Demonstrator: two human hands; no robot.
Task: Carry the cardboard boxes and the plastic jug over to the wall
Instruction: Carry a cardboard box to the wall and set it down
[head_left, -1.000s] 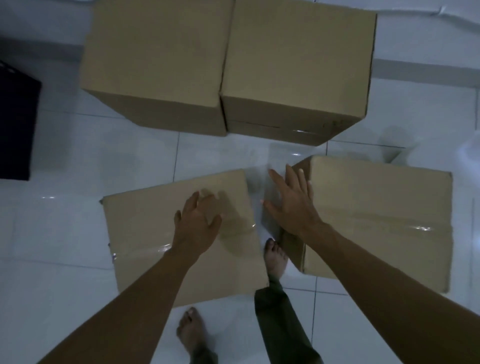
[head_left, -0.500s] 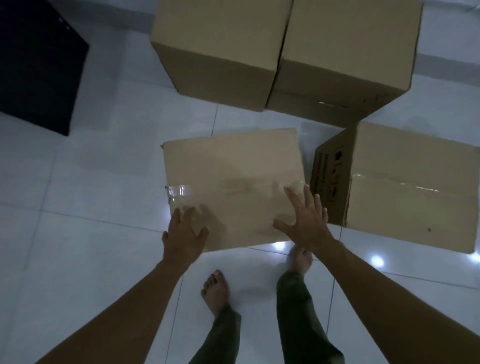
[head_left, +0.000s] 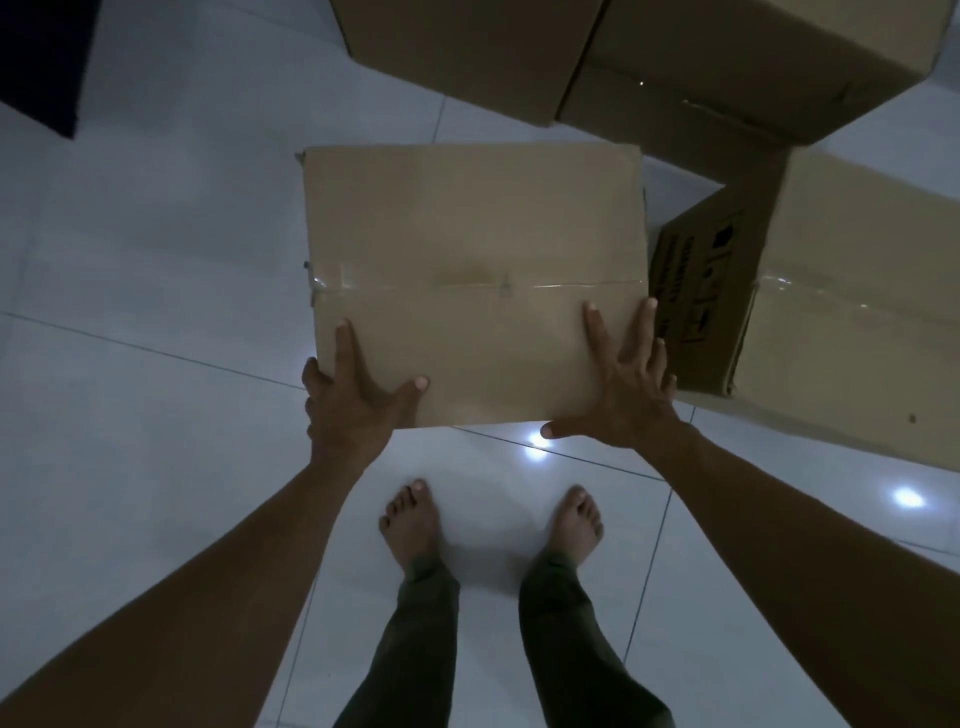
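A taped cardboard box (head_left: 472, 244) lies on the white tiled floor just ahead of my bare feet. My left hand (head_left: 353, 400) grips its near left corner, thumb on top and fingers down the side. My right hand (head_left: 623, 395) lies spread over its near right corner, fingers flat on the top and the side edge. A second taped box (head_left: 852, 322) with printed marks on its end stands to the right. Two bigger boxes (head_left: 701, 67) stand side by side behind. No plastic jug is in view.
A dark object (head_left: 41, 57) fills the top left corner. Bare floor tiles (head_left: 145, 364) stretch to the left of the box and around my feet (head_left: 410, 525). Light spots reflect on the tiles at the right.
My hands have slid from the top of the box to its near corners and taken hold. My feet now stand side by side behind it, and the view has dropped closer.
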